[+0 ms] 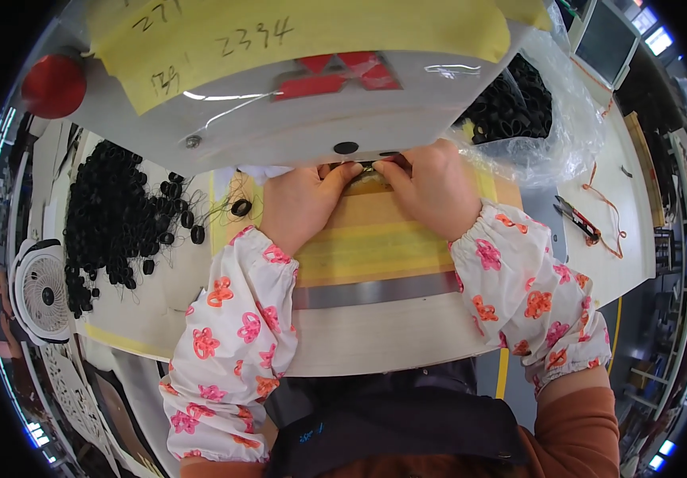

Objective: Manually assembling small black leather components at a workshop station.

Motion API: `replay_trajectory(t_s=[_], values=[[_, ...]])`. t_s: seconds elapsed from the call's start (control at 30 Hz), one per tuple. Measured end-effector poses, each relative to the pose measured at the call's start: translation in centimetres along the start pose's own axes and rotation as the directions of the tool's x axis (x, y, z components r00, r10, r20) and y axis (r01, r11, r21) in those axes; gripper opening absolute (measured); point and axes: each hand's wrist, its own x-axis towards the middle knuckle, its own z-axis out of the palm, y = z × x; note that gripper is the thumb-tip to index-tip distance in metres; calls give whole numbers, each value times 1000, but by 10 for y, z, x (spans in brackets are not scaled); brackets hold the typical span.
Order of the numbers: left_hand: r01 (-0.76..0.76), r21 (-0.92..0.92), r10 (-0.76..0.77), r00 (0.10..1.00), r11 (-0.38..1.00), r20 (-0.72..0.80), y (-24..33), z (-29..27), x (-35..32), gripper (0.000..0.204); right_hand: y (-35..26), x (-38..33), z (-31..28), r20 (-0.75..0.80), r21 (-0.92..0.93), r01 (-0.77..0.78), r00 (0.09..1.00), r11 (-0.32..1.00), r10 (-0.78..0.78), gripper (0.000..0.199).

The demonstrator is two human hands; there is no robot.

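Observation:
Both my hands meet just under the front edge of a white sewing machine head (311, 131). My left hand (303, 199) is closed, with thumb and finger pinching one end of a small black band (367, 165). My right hand (437, 191) pinches its other end, so the band lies between the two thumb tips. The machine head hides the needle area and much of the band. Below the hands, yellow tape (375, 251) covers the machine bed. Beside my left wrist lies one black fabric loop (240, 208) with loose threads.
A large heap of black loops (116, 215) trails threads on the left of the table. Behind my right hand stands a clear plastic bag (574, 135) of black loops. Thread snips (578, 219) with an orange cord lie at the right. A white fan (41, 291) stands far left.

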Motion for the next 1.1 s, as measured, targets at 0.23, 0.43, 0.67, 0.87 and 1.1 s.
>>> replay_trajectory(t_s=[0.23,0.43,0.67,0.87,1.1], values=[[22,34,-23,999,999,32,-3,0,-1,29,-2,2,1,33,-60,-26,999,998,28,11],[55,-41,-54,998,998,14,-1,0,-1,33,-3,2,3,28,-30,-70,997,997,71,11],[89,-114,-88,996,990,14,-5,-4,0,33,-4,4,1,22,-113,-38,999,993,41,10],[182,29,-183,982,983,54,5,-6,2,29,7,2,8,-2,-45,-49,999,998,49,9],[10,-61,-6,998,998,62,-5,4,3,28,18,-3,10,-17,-53,76,997,996,-77,11]])
